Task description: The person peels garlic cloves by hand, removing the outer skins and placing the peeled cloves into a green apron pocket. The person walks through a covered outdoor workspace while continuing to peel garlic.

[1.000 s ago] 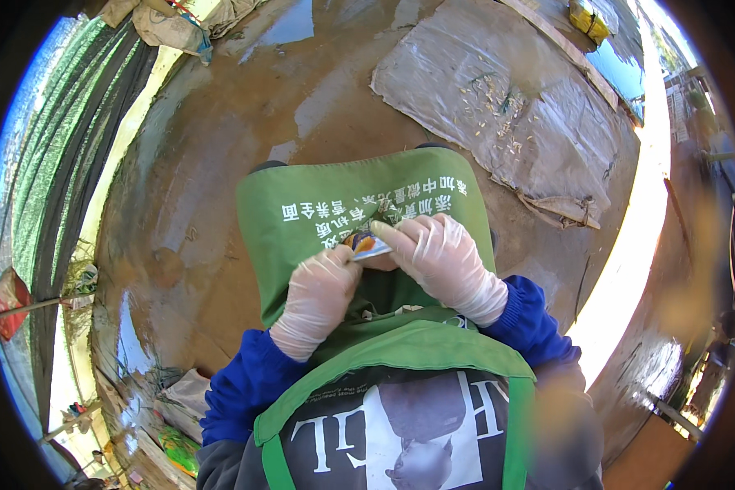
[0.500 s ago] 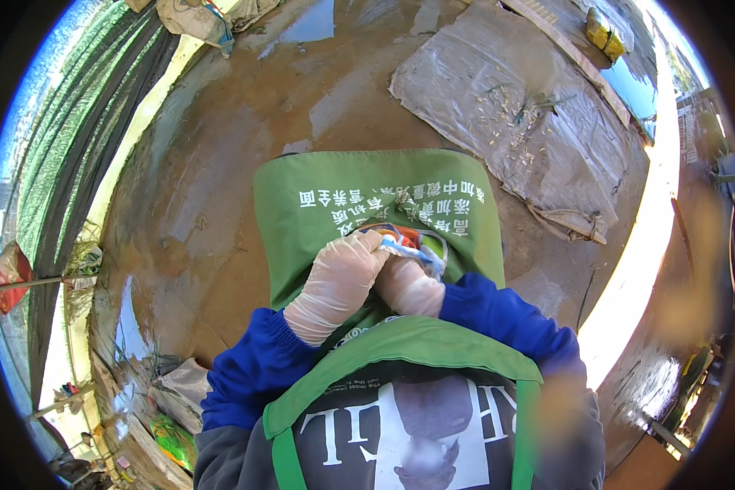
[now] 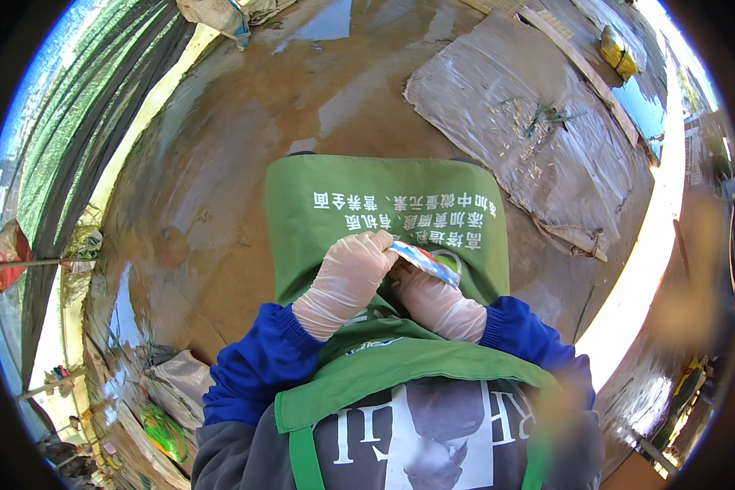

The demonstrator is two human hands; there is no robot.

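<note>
My left hand [image 3: 353, 265], in a thin pale glove, pinches the edge of a small printed packet [image 3: 425, 260] above my lap. The packet is blue, white and red, with a green part at its right end. My right hand [image 3: 439, 300], gloved alike, is below the packet's near edge. Its fingers point toward my left hand and are shaded and mostly hidden, so whether they are inside the packet or under it I cannot tell. A green apron [image 3: 294, 175] with white printing spreads over my lap beneath both hands.
Brown, partly shiny ground [image 3: 196, 163] surrounds me. At the far right lies a grey plastic sheet [image 3: 482, 90] with scattered pale bits on it. A wooden plank [image 3: 584, 69] and a yellow bundle [image 3: 618, 53] lie past it. Green netting [image 3: 82, 106] hangs on the left.
The packet has tilted and now shows more of its printed side; its red and orange inner part is less visible. My right hand has shifted slightly right, while my left keeps its pinch.
</note>
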